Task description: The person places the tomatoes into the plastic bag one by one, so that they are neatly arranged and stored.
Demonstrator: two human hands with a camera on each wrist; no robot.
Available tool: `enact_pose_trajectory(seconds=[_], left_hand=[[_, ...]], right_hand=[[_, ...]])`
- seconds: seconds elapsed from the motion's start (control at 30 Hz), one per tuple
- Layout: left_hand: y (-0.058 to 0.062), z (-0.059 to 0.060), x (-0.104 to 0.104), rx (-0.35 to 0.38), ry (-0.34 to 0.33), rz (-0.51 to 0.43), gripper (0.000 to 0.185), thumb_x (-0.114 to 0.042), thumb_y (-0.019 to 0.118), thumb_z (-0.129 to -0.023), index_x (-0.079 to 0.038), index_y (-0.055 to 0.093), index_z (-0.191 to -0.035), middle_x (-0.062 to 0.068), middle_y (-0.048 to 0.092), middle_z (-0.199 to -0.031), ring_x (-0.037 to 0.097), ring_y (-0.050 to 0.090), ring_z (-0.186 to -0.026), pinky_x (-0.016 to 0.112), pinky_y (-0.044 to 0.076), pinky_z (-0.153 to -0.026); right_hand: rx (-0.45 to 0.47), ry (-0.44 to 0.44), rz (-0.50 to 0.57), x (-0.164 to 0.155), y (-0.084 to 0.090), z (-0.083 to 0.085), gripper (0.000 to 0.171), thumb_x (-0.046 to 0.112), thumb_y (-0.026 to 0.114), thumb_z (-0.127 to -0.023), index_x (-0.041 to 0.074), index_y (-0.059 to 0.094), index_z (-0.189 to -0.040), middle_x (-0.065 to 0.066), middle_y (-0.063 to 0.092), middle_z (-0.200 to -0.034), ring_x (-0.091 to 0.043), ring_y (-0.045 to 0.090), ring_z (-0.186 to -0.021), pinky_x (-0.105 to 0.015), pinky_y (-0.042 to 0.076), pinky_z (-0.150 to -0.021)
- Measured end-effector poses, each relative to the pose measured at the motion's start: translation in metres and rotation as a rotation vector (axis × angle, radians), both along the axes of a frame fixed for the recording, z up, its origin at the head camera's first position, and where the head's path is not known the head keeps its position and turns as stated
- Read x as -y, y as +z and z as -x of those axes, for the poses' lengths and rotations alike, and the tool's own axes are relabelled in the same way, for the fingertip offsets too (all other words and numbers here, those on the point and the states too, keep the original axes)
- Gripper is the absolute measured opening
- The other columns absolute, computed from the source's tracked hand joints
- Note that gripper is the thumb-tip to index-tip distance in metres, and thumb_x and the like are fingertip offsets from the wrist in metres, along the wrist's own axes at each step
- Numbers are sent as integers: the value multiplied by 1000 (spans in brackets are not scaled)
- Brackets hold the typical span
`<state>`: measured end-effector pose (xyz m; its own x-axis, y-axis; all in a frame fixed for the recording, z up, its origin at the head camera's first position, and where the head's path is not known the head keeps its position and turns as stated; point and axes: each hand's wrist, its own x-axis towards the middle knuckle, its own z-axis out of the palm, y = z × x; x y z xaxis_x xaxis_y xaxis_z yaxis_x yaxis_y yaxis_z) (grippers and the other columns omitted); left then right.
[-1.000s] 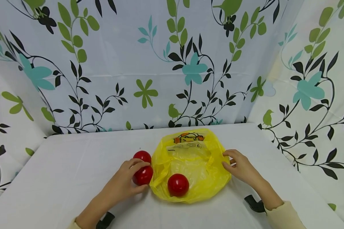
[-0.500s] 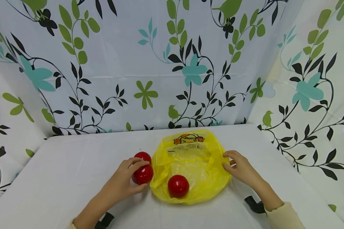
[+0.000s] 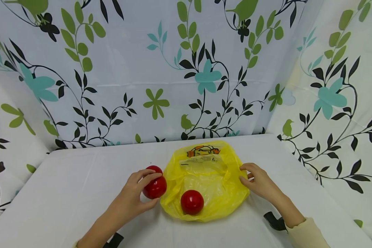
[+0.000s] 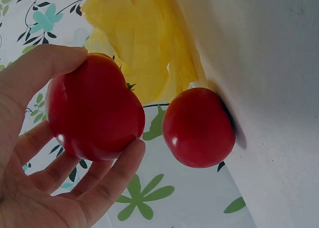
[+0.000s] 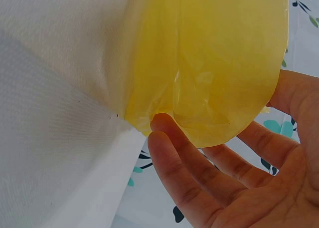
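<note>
My left hand grips a shiny red tomato, fingers and thumb spread round it. In the left wrist view this tomato sits off the table surface, a bit of green stem showing at its edge. A second tomato rests on the table just behind it, partly hidden in the head view. On the near part of a yellow plastic bag lies a third tomato. My right hand holds the bag's right edge, with some fingertips in front of the film and others behind it.
A white cloth covers the table. Patterned curtains with leaves and flowers stand at the back and both sides. Black straps show at the wrists.
My left hand has raised its tomato slightly, so it covers more of the tomato behind. The right hand and the bag stay in place; the head view has shifted a little.
</note>
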<state>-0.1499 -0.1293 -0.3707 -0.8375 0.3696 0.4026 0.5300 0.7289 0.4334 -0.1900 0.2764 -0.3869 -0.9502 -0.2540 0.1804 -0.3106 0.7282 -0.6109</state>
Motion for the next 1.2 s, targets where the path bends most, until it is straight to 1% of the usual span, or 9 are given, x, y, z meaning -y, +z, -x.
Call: enact_pose_trajectory(seconds=[0.27,0.43,0.8,1.07,1.2], left_hand=[[-3,1,-4,-57,-25,-26,70,-11,91,-64,-20,61,-126,5,53,-129,29,49,-118,36,60,-76],[-2,3,-7,-77,-48,-40,68,-12,90,-66,-22,61,-127,4,53,-131,28,49,-119,37,60,-77],[2,9,-21,-52,-112,-64,67,-13,90,-68,-22,61,-128,6,52,-132,26,48,-122,34,59,-81],[2,15,-33,-32,-134,-71,66,-15,89,-69,-24,62,-128,4,52,-134,25,49,-121,33,59,-80],[4,18,-40,-21,-140,-70,67,-15,90,-68,-24,61,-129,4,52,-135,25,47,-124,34,59,-79]], right_hand=[[1,0,-11,-1,-2,1,31,9,65,-92,-5,59,-119,-24,54,-127,-24,62,-89,-33,58,-73],[-3,6,-14,-2,-3,2,31,10,65,-92,-5,59,-119,-24,54,-127,-24,62,-89,-33,58,-73],[-6,11,-20,-1,0,3,32,10,65,-92,-5,58,-119,-24,53,-127,-24,62,-89,-34,58,-73],[7,3,-14,-2,-2,2,32,11,65,-92,-5,58,-120,-24,53,-128,-25,62,-90,-35,58,-74],[10,-2,-10,-3,-3,2,32,10,65,-92,-4,58,-119,-24,53,-128,-25,62,-90,-35,58,-74]])
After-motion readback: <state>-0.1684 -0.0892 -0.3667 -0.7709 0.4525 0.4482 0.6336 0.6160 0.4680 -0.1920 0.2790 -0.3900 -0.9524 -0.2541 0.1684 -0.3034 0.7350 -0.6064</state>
